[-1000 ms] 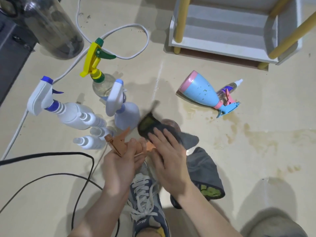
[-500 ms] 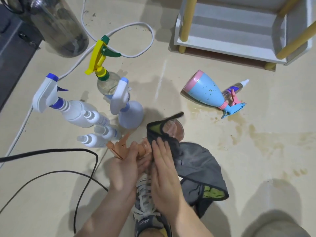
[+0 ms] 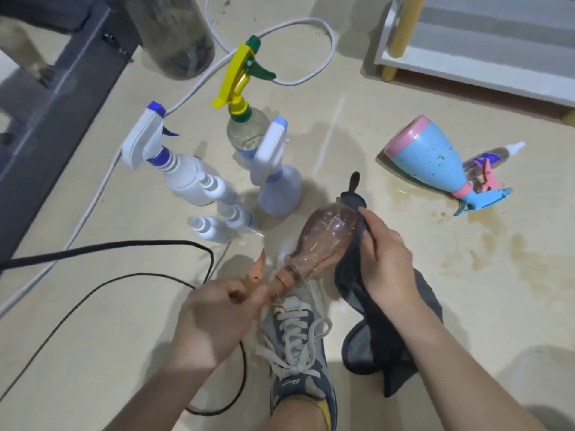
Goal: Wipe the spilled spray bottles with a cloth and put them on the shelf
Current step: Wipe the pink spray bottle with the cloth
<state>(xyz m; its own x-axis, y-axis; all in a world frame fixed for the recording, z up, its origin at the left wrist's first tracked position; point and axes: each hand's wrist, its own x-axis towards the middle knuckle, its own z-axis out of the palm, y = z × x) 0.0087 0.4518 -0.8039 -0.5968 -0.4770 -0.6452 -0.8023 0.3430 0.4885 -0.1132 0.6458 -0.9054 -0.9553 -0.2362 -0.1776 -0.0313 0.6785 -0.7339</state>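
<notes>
Now the cloth (image 3: 367,309) has slid off the brown bottle (image 3: 326,241), baring its body. Right hand (image 3: 385,259) fingers grip the cloth against the bottle's side; left hand (image 3: 217,312) fingers curl round its trigger head. The bottle is held over the shoe (image 3: 298,353), well apart from the shelf (image 3: 466,66). Judgement: wiping unfinished.

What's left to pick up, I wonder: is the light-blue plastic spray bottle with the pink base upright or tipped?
Tipped. The light-blue spray bottle lies on its side on the beige floor, its trigger beside brownish stains.
</notes>
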